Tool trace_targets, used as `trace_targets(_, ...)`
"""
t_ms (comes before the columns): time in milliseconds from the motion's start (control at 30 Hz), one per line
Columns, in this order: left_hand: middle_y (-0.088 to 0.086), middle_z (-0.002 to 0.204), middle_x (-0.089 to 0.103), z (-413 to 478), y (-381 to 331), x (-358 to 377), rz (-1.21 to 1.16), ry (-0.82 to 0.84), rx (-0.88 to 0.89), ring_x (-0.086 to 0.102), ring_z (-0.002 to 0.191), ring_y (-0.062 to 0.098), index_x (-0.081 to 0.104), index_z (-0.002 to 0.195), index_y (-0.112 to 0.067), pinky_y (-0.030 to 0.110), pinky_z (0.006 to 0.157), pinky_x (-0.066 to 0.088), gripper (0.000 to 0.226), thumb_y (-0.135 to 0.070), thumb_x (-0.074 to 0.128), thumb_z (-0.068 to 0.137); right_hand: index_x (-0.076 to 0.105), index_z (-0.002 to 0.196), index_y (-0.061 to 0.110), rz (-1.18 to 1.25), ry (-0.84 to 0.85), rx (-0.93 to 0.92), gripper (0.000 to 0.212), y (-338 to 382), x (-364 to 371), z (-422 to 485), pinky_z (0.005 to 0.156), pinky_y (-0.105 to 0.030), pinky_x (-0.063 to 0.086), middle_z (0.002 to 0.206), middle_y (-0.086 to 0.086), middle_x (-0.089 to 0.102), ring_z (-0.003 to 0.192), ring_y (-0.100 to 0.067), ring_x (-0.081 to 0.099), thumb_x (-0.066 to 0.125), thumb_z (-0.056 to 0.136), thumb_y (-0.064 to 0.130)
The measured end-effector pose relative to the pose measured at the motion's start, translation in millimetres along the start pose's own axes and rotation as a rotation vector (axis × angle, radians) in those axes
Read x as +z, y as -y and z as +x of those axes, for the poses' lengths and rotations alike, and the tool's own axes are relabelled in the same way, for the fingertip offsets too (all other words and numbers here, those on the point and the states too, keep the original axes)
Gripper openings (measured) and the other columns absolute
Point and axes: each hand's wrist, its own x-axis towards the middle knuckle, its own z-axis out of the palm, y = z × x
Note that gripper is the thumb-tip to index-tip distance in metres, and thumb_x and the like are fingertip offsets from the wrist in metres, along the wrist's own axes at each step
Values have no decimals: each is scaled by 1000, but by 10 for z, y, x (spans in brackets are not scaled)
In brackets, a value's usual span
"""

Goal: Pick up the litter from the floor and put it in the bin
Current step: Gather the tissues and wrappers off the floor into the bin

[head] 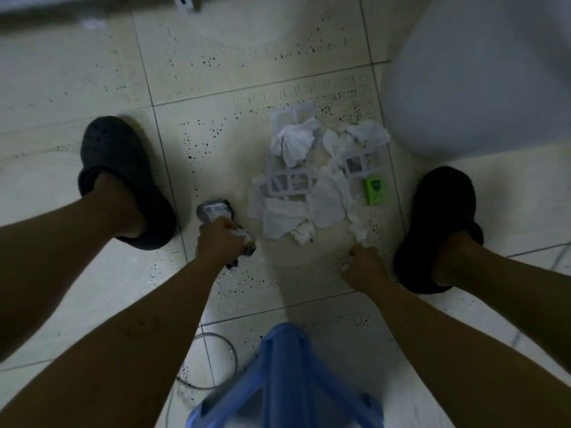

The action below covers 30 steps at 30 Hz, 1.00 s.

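Note:
A pile of crumpled white tissues (296, 211) lies on the tiled floor between my feet. A white lattice-sided bin (290, 183) lies among them, tipped over and partly covered. A small green packet (374, 191) rests at the pile's right edge. My left hand (219, 242) is closed on a bundle of litter, a scrap of tissue and a dark wrapper, with a grey wrapper (213, 211) just beyond its knuckles. My right hand (361, 267) is closed on the near end of a white tissue strip (358, 231) at the pile's front right.
A white toilet base (479, 88) fills the upper right. A blue plastic stool (287, 381) is under me at the bottom centre, with a thin grey cable (230, 350) looped beside it. My feet wear dark slippers, one (123, 180) left of the pile and one (438, 230) right of it.

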Motion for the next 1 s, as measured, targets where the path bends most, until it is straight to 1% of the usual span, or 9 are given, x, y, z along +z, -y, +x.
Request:
trace_targets(133,12,102,63,-173,-62,-39,-7,-54,87,65,75,22,62,101,-19,34,67,59,24,-18,66,77,57,115,4,192,-63,-18,32,-120,-58,-77,88,-33,46,118,-20,57,108,-34,56,56,83,4)
trace_targets(233,10,101,63,-335,-156,-162,9,-109,207,57,67,11,59,105,-17,21,52,46,24,-21,64,82,57,116,1,313,-90,-72,36,-51,-180,-280,84,-27,44,117,-19,58,110,-33,57,59,80,-1)
trace_targets(400,12,107,64,-788,-692,-571,45,-194,433,62,94,31,48,125,-18,34,79,51,50,-27,68,80,53,126,12,382,-235,-159,45,203,-678,-649,84,-26,38,127,-15,53,116,-31,52,59,81,6)
trace_targets(500,15,105,66,-1199,-1109,-854,2,-244,539,63,92,36,32,134,-29,40,75,53,66,-28,67,78,62,111,7,409,-278,-356,29,346,-1073,-961,74,-20,37,107,-6,61,100,-21,58,62,82,7)
trace_targets(567,16,101,66,-1483,-1352,-1016,-31,-300,607,64,89,37,31,134,-31,39,71,53,68,-27,68,77,65,86,14,443,-393,-467,8,446,-1389,-1245,65,-17,38,84,2,57,84,-15,54,66,79,9)
trace_targets(633,15,95,68,-1751,-1569,-1163,-38,-346,673,64,85,37,32,134,-31,43,69,54,69,-27,69,77,59,72,17,477,-514,-558,13,528,-1740,-1521,53,-18,35,75,0,56,76,-15,53,69,76,9)
trace_targets(767,10,99,69,-2212,-1990,-1392,-52,-411,816,64,86,33,34,135,-34,42,70,54,68,-29,70,77,67,78,7,603,-677,-654,11,486,-2441,-2089,57,-28,49,78,-12,65,64,-21,59,76,71,6)
trace_targets(867,4,104,68,-2489,-2302,-1454,-65,-441,920,64,89,28,45,129,-34,41,75,54,53,-29,67,81,70,81,5,656,-769,-711,12,320,-2828,-2387,71,-39,56,80,-12,66,72,-21,60,75,70,3)
trace_targets(1000,-1,77,63,-2710,-2715,-1388,-60,-430,1002,57,64,17,63,110,-30,29,60,46,27,-23,60,84,69,77,11,787,-907,-691,9,-24,-3163,-2503,68,-29,52,77,-5,66,74,-20,60,72,70,6)
